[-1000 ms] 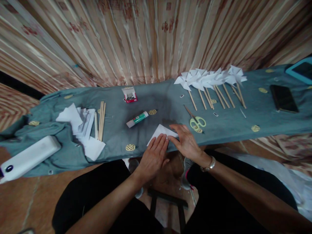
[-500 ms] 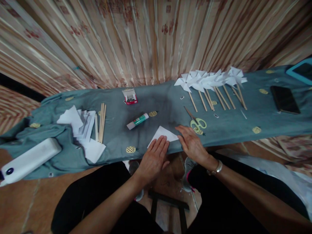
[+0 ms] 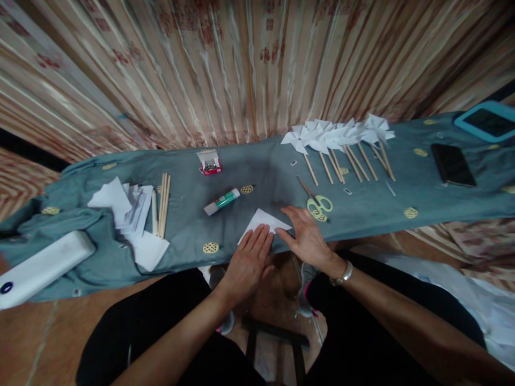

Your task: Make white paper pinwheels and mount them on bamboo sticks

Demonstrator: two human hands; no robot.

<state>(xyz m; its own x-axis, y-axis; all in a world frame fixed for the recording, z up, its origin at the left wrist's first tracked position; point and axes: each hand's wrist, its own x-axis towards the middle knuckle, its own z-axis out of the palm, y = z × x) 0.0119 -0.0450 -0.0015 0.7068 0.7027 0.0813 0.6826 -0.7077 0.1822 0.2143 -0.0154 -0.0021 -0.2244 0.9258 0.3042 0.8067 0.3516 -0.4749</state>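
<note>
A white sheet of paper folded into a triangle (image 3: pixel 263 219) lies at the front edge of the cloth-covered table. My left hand (image 3: pixel 247 260) rests flat on its lower left part, fingers stretched out. At the paper's right corner is my right hand (image 3: pixel 306 236), thumb and fingers apart, the thumb touching the paper. Scissors with light green handles (image 3: pixel 316 201) lie just beyond my right hand. A green and white glue stick (image 3: pixel 222 201) is on its side to the upper left of the paper.
Several paper pinwheels (image 3: pixel 338 135) on sticks lie at the back right, near a black phone (image 3: pixel 453 164) and a blue-framed tablet (image 3: pixel 488 120). Leftward are wooden sticks (image 3: pixel 164 206), paper pieces (image 3: pixel 134 209), a white device (image 3: pixel 44 271) and a small red box (image 3: pixel 211 162) of metal pins.
My right thumb has spread away from the fingers and moved left onto the paper. My left hand stays on the paper. The whole view has shifted slightly.
</note>
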